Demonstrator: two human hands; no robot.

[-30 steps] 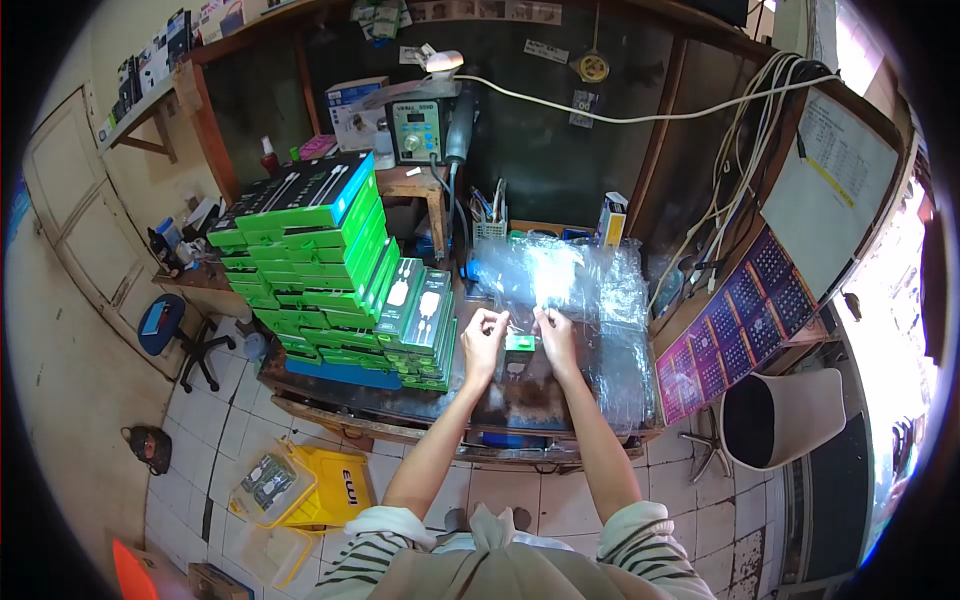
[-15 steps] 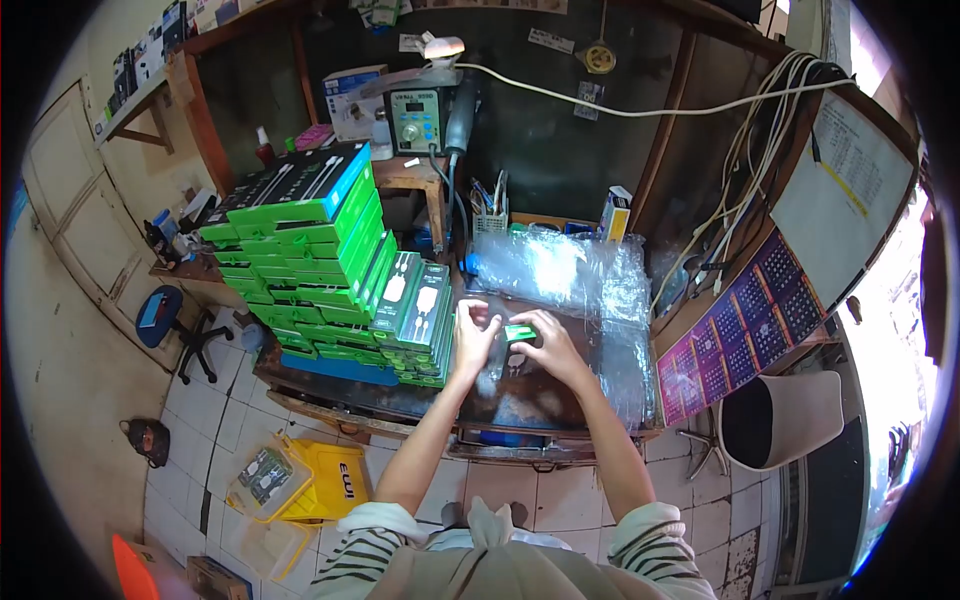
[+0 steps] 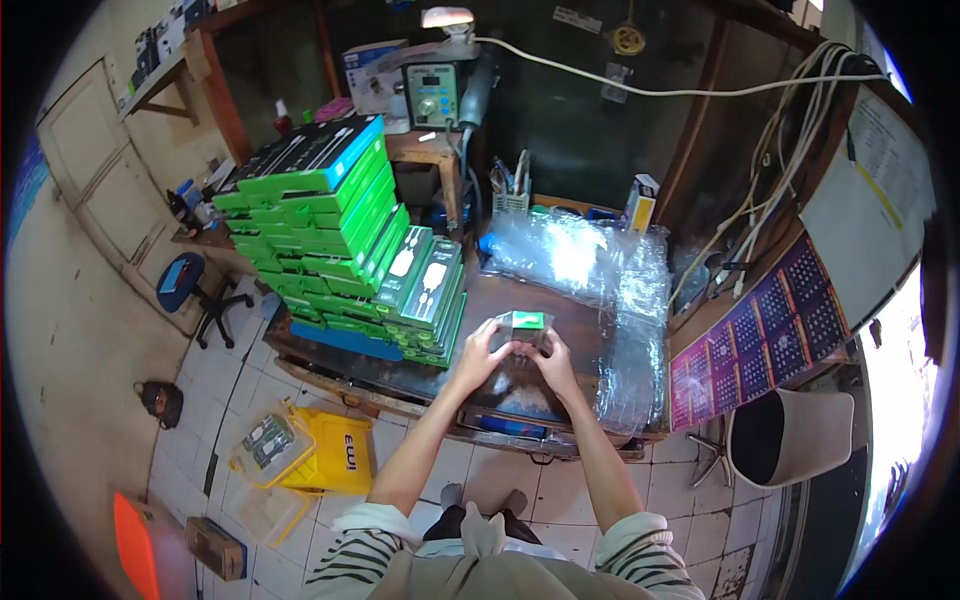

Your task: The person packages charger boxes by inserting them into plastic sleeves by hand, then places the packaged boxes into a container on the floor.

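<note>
Between both hands, over the dark wooden desk (image 3: 530, 295), is a small box (image 3: 527, 321) with a bright green end, tilted toward the camera. My left hand (image 3: 483, 355) grips its left side, fingers bent around it. My right hand (image 3: 551, 360) holds the right side in the same way. Something clear, like thin plastic, shows around the box, but its edges are hard to make out. Left of my hands rises a tall stack of green and black boxes (image 3: 330, 225). Behind and to the right lies clear plastic wrap (image 3: 630, 270).
A soldering or hot-air station (image 3: 432, 95) stands on a small wooden shelf (image 3: 420, 148). Behind the wrap are a pen basket (image 3: 511, 202) and a yellow-white box (image 3: 640, 205). Cables hang at the right. Below are a yellow bin (image 3: 340, 450) and a white chair (image 3: 815, 435).
My hands were pinching apart above the box, then my right hand took it beside my left. Now both hands hold it, its green end facing up. The view has shifted slightly.
</note>
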